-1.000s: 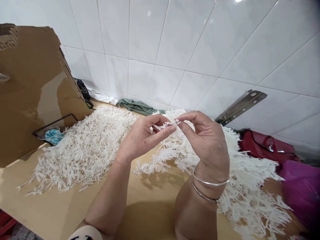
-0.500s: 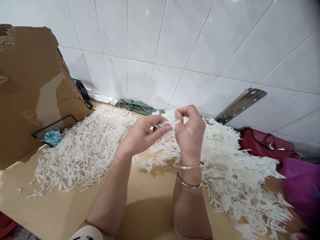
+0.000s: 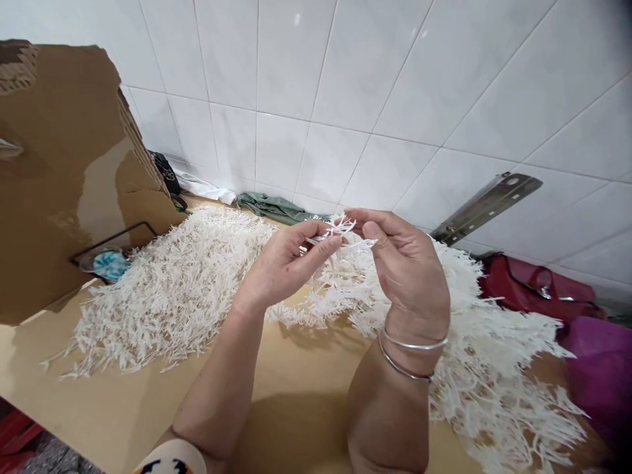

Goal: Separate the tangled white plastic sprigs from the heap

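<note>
Thin white branched pieces [image 3: 340, 230] are pinched between the thumb and fingers of my left hand [image 3: 289, 263]. My right hand [image 3: 407, 260], with two silver bangles at its wrist, is beside them with its thumb and fingers apart, close to the tips of the pieces. A large heap of short white pieces [image 3: 172, 289] lies on the tan table [image 3: 296, 395] to the left. To the right spreads another heap of longer, looser white strands [image 3: 494, 368]. More white pieces lie beneath and behind my hands.
A cardboard box [image 3: 54, 178] stands at the left, with a blue-and-white item [image 3: 111, 264] beside it. Green cloth [image 3: 276, 207] lies along the tiled wall. At right are a metal bar [image 3: 486, 207], a red bag [image 3: 538, 283] and a purple bag [image 3: 600, 368].
My right hand has turned, moved rightward and spread its fingers. My left hand stays nearly in place, and the white pieces in it now show more clearly.
</note>
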`<action>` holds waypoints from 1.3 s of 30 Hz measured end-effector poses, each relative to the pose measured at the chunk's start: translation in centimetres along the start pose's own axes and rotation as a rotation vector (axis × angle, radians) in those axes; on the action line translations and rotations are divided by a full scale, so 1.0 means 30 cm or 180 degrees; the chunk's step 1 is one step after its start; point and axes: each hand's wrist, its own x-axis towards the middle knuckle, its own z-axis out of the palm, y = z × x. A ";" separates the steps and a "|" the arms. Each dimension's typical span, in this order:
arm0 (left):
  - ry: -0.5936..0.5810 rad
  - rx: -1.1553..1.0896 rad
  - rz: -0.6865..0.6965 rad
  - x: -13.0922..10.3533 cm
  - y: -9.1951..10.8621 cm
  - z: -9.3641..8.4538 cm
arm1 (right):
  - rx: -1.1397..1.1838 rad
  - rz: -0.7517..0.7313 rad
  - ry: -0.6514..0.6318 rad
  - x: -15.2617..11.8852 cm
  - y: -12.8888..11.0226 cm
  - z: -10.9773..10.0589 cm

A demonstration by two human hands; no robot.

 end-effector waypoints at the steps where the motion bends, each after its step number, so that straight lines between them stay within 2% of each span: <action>1: -0.0006 0.0000 0.0007 0.000 0.000 -0.001 | 0.0090 0.0016 -0.0100 -0.002 0.003 -0.009; 4: -0.0060 0.0040 -0.0023 0.000 0.001 0.000 | 0.0202 0.0047 -0.0302 -0.003 0.006 -0.022; 6: -0.0133 0.0070 -0.0076 0.000 0.003 0.003 | 0.0226 0.0069 -0.0227 0.000 0.005 -0.016; 11: -0.0194 0.0025 -0.0111 0.003 0.002 0.013 | -0.0113 0.0047 0.0115 0.013 0.006 -0.001; 16: -0.0177 -0.0033 -0.0204 0.012 -0.013 0.015 | -0.0942 -0.0187 0.0491 0.015 0.010 0.003; 20: -0.0095 0.0149 -0.0059 0.010 -0.005 0.017 | -0.1154 -0.0262 0.0763 0.031 0.046 0.024; 23: -0.0391 0.0072 0.0179 -0.007 0.024 0.020 | -0.1156 -0.0179 0.1235 0.055 0.099 0.022; 25: -0.0509 -0.0021 0.0218 -0.017 0.040 0.022 | -0.1001 -0.0064 0.1408 0.067 0.125 0.012; 28: -0.0385 -0.0065 0.0013 -0.015 0.038 0.023 | -0.0846 0.0106 0.1203 0.065 0.123 0.002; 31: -0.0325 -0.0239 -0.0169 0.000 0.015 0.021 | -0.0631 0.0149 0.0534 0.049 0.082 0.013; 34: -0.0299 -0.0463 -0.0316 0.012 -0.004 0.018 | -0.0108 0.0056 -0.0051 0.031 0.035 0.025; 39: -0.0296 -0.0780 -0.0437 0.020 -0.015 0.018 | 0.0136 -0.0019 -0.0511 0.004 -0.025 0.008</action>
